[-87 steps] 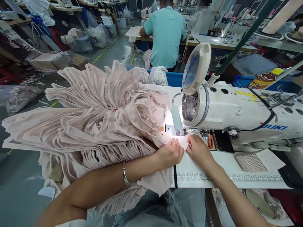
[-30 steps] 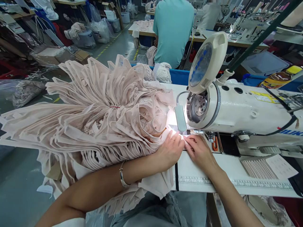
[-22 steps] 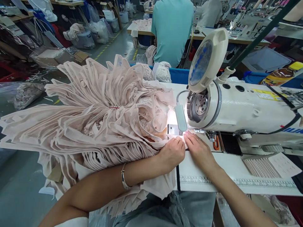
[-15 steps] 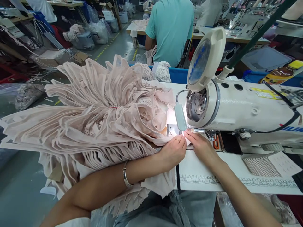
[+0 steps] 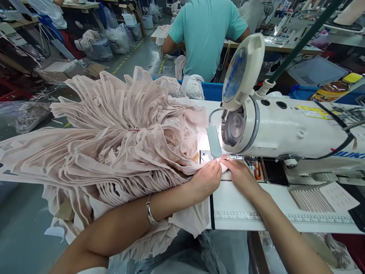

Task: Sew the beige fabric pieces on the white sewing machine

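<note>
Beside the needle area of a white sewing machine [image 5: 285, 133], my left hand [image 5: 207, 178] pinches the edge of a pale pink fabric piece [image 5: 226, 167]. My right hand [image 5: 241, 176] lies just to the right, its fingers stretched flat on the same fabric. Both sets of fingertips are close together under a small grey-green lamp [image 5: 213, 140], which partly hides the stitching spot. A large bundle of pale pink garments [image 5: 114, 140] with lace parts, tied with a red string, spreads left of the machine and over my left forearm's far side.
A ruler strip [image 5: 245, 217] runs along the table's front edge. Orange-handled snips [image 5: 257, 170] and a dark tray [image 5: 274, 171] sit by the machine base. Fabric strips [image 5: 313, 199] lie at right. A bottle [image 5: 333, 89] stands behind. A person in a teal shirt [image 5: 203, 38] sits ahead.
The view has shifted slightly. The machine's round wheel behind the open cover looks blurred now, where its holes showed before. My hands stay at the needle; the person ahead has spread their arms.
</note>
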Demonstrator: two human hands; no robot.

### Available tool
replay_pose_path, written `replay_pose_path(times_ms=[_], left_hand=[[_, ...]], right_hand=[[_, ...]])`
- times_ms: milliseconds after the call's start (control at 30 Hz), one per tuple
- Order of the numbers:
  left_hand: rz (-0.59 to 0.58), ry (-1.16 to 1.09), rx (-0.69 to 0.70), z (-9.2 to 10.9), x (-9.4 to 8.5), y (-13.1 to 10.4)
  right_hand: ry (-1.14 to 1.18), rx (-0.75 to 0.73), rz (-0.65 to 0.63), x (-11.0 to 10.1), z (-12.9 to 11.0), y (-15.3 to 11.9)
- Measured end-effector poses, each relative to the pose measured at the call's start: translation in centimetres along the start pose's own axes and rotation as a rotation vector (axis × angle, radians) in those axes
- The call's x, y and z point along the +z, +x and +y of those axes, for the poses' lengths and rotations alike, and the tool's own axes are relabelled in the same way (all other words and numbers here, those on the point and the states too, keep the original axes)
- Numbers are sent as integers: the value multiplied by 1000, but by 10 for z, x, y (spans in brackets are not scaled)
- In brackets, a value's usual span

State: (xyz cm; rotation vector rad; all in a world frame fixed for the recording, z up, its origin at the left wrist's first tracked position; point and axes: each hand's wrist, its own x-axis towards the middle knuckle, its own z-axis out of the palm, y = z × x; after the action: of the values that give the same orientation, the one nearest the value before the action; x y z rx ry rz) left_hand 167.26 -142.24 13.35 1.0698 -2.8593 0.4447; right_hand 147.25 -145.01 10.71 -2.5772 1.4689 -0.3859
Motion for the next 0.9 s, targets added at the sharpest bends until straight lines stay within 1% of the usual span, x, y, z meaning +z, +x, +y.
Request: replay_pose_path(times_ms=[167, 267, 367, 500, 667, 767, 900], left_hand=[[-5, -58, -9, 0, 3, 1], [22, -35, -17, 0, 7, 2], [14, -42, -19, -1, 10, 2], [-7, -82, -44, -2, 9, 3], [-30, -59, -46, -3, 7, 4], [-19, -59, -46, -4, 8, 4], [-4, -62, -52, -4, 9, 4]], right_hand=[[-23, 24, -25, -4, -5, 4], [-47, 38, -66, -8, -7, 5], [-74, 52, -86, -10, -8, 7], [-78, 59, -108, -11, -11, 8], [-84, 83, -98, -10, -12, 9], [-109, 82, -89, -8, -11, 10], [-139, 101, -138, -9, -13, 12]])
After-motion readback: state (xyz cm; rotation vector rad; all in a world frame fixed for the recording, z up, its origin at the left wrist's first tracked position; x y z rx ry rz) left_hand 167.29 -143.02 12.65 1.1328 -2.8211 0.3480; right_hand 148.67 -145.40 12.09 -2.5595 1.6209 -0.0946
